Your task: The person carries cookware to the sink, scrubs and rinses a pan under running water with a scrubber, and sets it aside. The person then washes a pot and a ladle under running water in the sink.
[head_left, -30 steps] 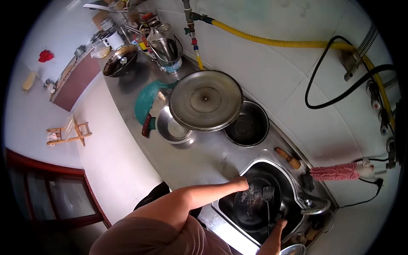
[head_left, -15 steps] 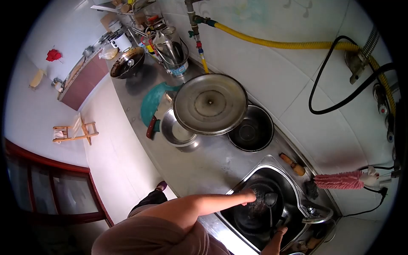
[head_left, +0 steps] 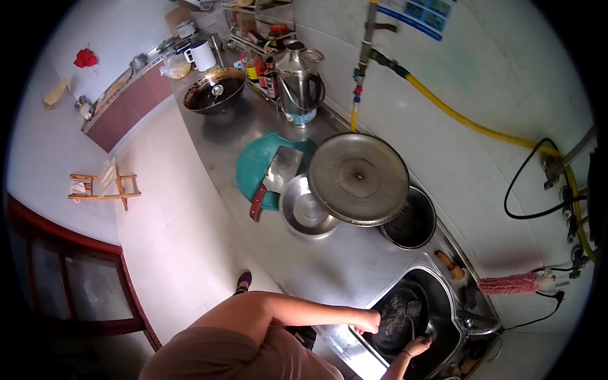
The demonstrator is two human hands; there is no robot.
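A dark wok point(head_left: 394, 345) sits in the steel sink point(head_left: 448, 297), its inside wet and speckled. A dark ladle point(head_left: 413, 310) rests in it, its handle pointing towards my right hand. My left hand point(head_left: 368, 321) is closed in a fist by the wok's left rim; its fingers are turned away, so what they hold is hidden. At the wok's lower right, my right hand point(head_left: 418, 346) is wrapped round the wok's edge or handle; which part is unclear. The tap point(head_left: 480, 324) stands at the sink's right side.
A large metal lid point(head_left: 386, 171) lies across a steel bowl point(head_left: 292, 218) and a dark pot point(head_left: 418, 231). A cleaver point(head_left: 283, 170) rests on a green cutting board point(head_left: 249, 168). Another wok point(head_left: 212, 101) stands farther off. A wooden-handled brush point(head_left: 449, 265) lies behind the sink.
My left hand has moved from inside the wok to its left rim. The wok looks shifted or tilted, with the ladle still in it. The camera view has turned.
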